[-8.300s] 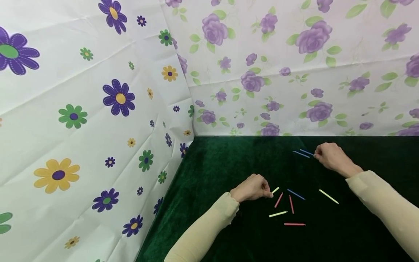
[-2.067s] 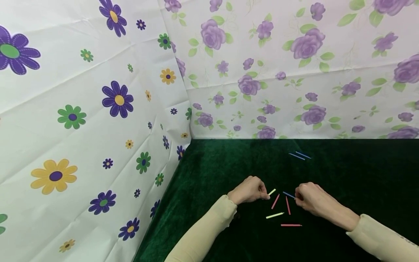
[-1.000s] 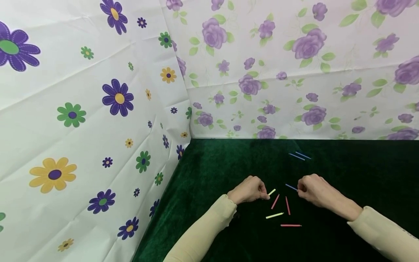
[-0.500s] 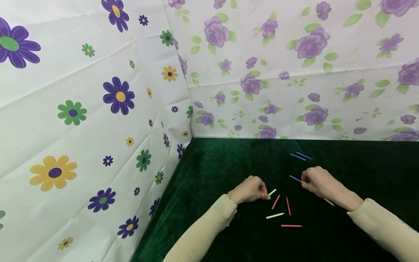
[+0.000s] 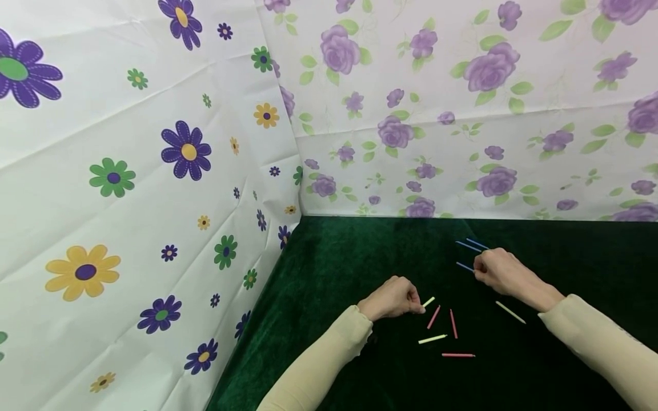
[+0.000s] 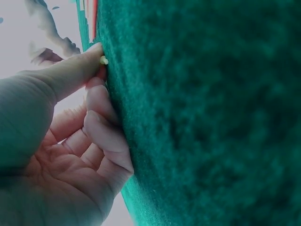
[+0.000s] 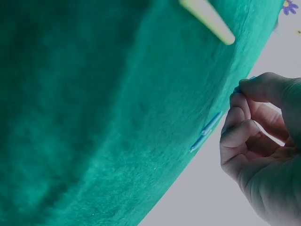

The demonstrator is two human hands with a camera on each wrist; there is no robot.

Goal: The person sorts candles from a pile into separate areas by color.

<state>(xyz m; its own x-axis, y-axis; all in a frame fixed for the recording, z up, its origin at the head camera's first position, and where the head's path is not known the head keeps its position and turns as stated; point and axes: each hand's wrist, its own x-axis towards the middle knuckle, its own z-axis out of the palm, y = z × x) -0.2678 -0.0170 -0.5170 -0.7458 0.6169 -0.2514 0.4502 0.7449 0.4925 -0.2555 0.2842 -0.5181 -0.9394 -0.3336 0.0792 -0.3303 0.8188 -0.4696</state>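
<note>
My left hand pinches the near end of a small yellow candle low at the green cloth; its tip shows between thumb and finger in the left wrist view. Farther back, my right hand holds a thin blue candle by its right end, between thumb and fingertips. Just behind it lie two blue candles, one nearer and one farther, roughly parallel and partly hidden by that hand. Between the hands are two pink candles, one on the left and one on the right.
Another yellow candle and a third pink candle lie nearer me. A further yellow candle rests below the right wrist. Flower-printed sheets stand behind the green cloth and along its left side.
My right hand let go of a blue candle at the back, then took another blue one from the middle and carried it back towards the pair. My left hand has stayed in place.
</note>
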